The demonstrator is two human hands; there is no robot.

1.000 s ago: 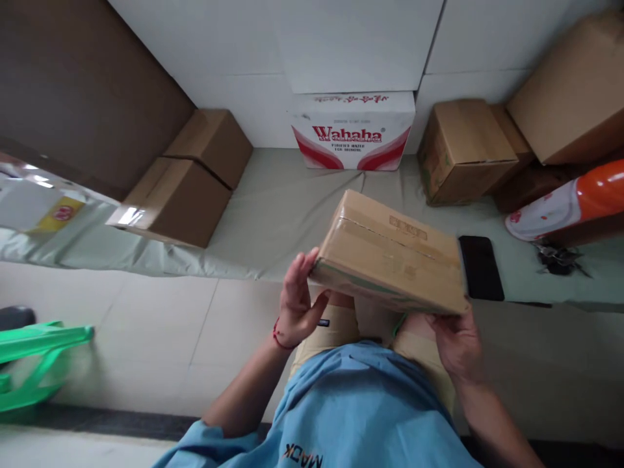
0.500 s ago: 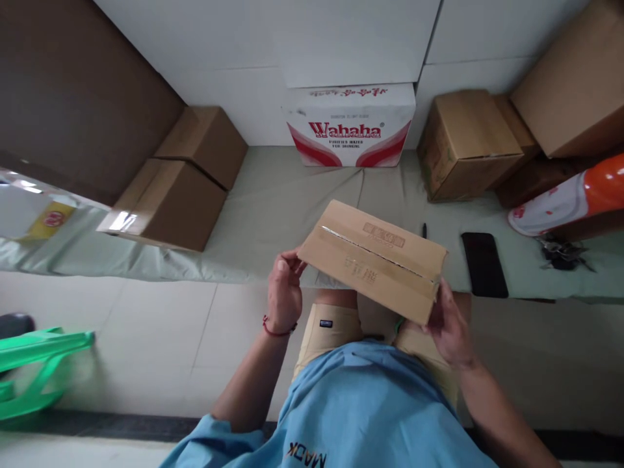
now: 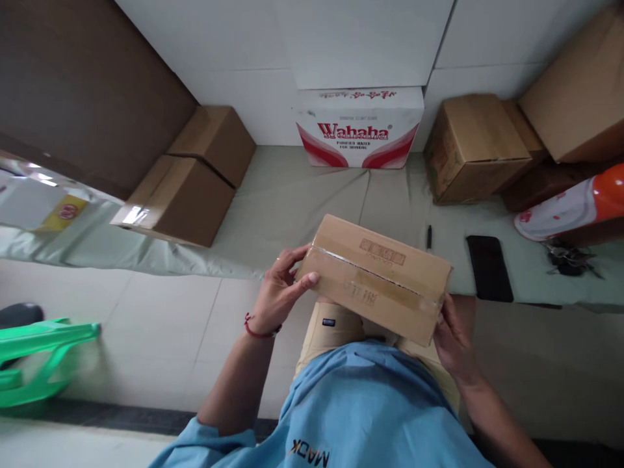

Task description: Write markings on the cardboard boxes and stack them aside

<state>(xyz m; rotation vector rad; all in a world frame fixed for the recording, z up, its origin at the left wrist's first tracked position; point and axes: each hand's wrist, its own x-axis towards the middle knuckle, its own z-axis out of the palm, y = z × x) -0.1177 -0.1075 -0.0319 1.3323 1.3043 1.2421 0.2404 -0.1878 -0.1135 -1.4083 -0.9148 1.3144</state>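
A brown cardboard box (image 3: 373, 276) with a taped seam and faint printing is held at a tilt over the front edge of the cloth-covered table, above my lap. My left hand (image 3: 283, 286) grips its left end, the thumb on the top face and the fingers behind. At the right end, my right hand (image 3: 454, 338) closes round the lower corner; part of its fingers is hidden by the box. Beyond the box's right end lie a black pen (image 3: 429, 237) and a black phone (image 3: 489, 268).
A white and red Wahaba carton (image 3: 358, 133) stands against the wall. Brown boxes sit at left (image 3: 180, 201) and right (image 3: 475, 149). Keys (image 3: 568, 257) and an orange-and-white cylinder (image 3: 560, 208) are at far right. A green plastic stool (image 3: 43, 364) is on the floor at left.
The box has come slightly lower and its top face shows more fully. My left thumb has moved from beside the box onto its top face. The camera view has shifted a little.
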